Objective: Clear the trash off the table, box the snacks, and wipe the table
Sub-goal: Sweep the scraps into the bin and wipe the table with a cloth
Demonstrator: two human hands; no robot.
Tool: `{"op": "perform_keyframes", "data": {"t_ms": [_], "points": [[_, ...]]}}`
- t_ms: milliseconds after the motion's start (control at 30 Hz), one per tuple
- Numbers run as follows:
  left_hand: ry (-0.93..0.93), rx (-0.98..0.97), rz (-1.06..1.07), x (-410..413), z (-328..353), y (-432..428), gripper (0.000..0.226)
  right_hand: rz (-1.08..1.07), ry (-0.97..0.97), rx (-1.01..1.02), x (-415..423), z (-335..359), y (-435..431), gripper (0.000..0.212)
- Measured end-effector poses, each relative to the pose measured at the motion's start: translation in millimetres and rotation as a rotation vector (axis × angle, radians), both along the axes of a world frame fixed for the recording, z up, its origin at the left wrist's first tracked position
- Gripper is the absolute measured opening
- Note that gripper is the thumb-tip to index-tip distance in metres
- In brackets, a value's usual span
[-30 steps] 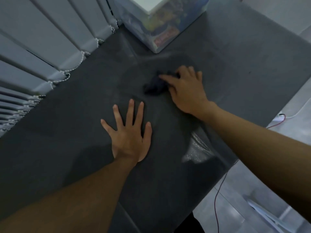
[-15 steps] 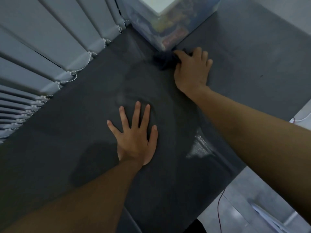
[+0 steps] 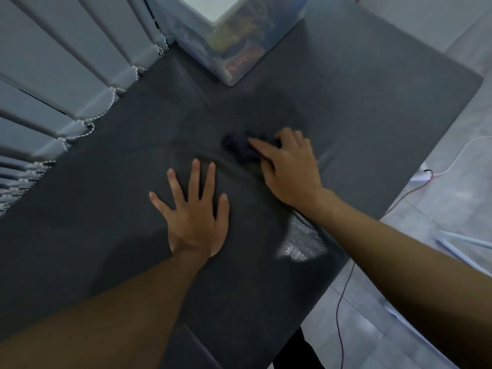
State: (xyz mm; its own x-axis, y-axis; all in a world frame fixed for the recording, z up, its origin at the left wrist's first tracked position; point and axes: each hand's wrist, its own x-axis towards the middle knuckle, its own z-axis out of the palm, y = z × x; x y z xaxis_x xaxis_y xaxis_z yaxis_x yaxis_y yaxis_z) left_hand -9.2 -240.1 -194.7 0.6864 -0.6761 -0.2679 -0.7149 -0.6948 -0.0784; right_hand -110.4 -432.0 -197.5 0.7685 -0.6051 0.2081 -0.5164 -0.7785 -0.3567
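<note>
Left hand (image 3: 195, 217) is down flat on the dark grey table (image 3: 372, 97): palm pressed to the surface, all five fingers straight and fanned wide, holding nothing. Up at one o'clock from it, and close by, the right hand (image 3: 288, 166) sits on top of the cloth (image 3: 239, 147), a small dark bunched-up rag lying on the tabletop near the middle. The index finger is stretched across the rag toward ten o'clock and the other fingers are bent down over its far side. The thumb is out of sight, but that hand has the cloth gripped and pressed to the table.

Faint curved streaks arc across the surface between the two hands. At four o'clock from the left hand, near the table's edge, there's a shiny wet patch (image 3: 300, 245) catching the light.

At twelve o'clock, at the far end of the table, stands the clear snack box (image 3: 239, 51) with a white lid (image 3: 210, 6) on it and colourful packets showing through its walls.

Off at nine to ten o'clock hang vertical blinds (image 3: 53, 62) with bead chains. At three o'clock, down on the pale floor, a white cable (image 3: 463, 153) and a thin red wire (image 3: 407, 194) trail away.
</note>
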Motion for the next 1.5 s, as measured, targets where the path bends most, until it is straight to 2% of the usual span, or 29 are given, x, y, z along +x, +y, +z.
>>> {"op": "perform_keyframes", "data": {"t_ms": [67,200,267,300,400,467,500,567,633,667,733,800,867,900,933,1000,1067,1100,1167,1233,1300,1367,1433,1500], "points": [[0.0,-0.003,0.005,0,-1,-1,0.062,0.062,0.023,-0.023,-19,-1,-2,0.04],[0.005,-0.035,0.002,0,-1,-2,0.063,-0.393,-0.003,0.042,-35,2,-3,0.04],[0.015,-0.05,0.001,-1,-1,-1,0.062,-0.459,-0.024,0.048,-42,3,21,0.041],[0.019,-0.057,-0.002,-1,0,-1,0.061,-0.404,-0.04,0.043,-48,3,37,0.04],[0.025,-0.082,-0.008,-2,1,0,0.06,-0.052,-0.027,0.007,-80,0,74,0.04],[0.021,-0.105,-0.042,-2,1,1,0.058,0.042,0.016,-0.038,-99,0,69,0.04],[0.024,-0.127,-0.078,-3,2,2,0.057,-0.01,0.028,-0.048,-106,0,63,0.04],[0.046,-0.203,-0.169,-5,2,4,0.055,-0.269,0.03,-0.021,-115,0,58,0.039],[0.068,-0.272,-0.227,-7,1,9,0.054,-0.517,0.004,0.028,-119,1,75,0.039],[0.075,-0.302,-0.249,-7,0,11,0.055,-0.567,-0.001,0.041,-119,2,90,0.04],[0.082,-0.338,-0.31,-8,0,15,0.059,-0.476,-0.004,0.06,-126,3,122,0.041],[0.079,-0.342,-0.365,-9,0,17,0.064,-0.232,-0.008,0.03,-146,3,140,0.043],[0.066,-0.344,-0.375,-9,0,17,0.066,-0.035,0.019,-0.008,-167,3,132,0.044],[0.052,-0.345,-0.369,-10,1,16,0.066,-0.019,0.034,-0.026,-174,2,123,0.044],[0.034,-0.351,-0.359,-12,1,13,0.064,-0.071,0.033,-0.043,-177,0,112,0.043],[0.016,-0.389,-0.314,-18,4,0,0.057,-0.319,0.011,-0.041,-176,0,87,0.041],[0.027,-0.441,-0.231,-26,7,-15,0.051,-0.581,-0.009,0.023,-166,3,78,0.039],[0.035,-0.459,-0.199,-30,8,-22,0.051,-0.641,-0.004,0.053,-160,4,82,0.039],[0.042,-0.468,-0.182,-33,8,-36,0.058,-0.578,0.011,0.07,-154,4,98,0.04],[0.055,-0.453,-0.223,-34,5,-50,0.069,-0.361,0.006,0.03,-162,3,111,0.041],[0.107,-0.456,-0.24,-36,4,-68,0.076,-0.161,0.044,-0.003,-178,4,98,0.044],[0.127,-0.404,-0.192,-40,2,-80,0.079,-0.092,0.106,-0.061,-185,4,73,0.044],[0.06,-0.308,-0.188,-44,-4,-83,0.081,-0.245,0.096,-0.07,-180,2,47,0.044],[0.033,-0.263,-0.198,-46,-8,-85,0.081,-0.541,0.027,0.001,-167,-1,29,0.044]]}}
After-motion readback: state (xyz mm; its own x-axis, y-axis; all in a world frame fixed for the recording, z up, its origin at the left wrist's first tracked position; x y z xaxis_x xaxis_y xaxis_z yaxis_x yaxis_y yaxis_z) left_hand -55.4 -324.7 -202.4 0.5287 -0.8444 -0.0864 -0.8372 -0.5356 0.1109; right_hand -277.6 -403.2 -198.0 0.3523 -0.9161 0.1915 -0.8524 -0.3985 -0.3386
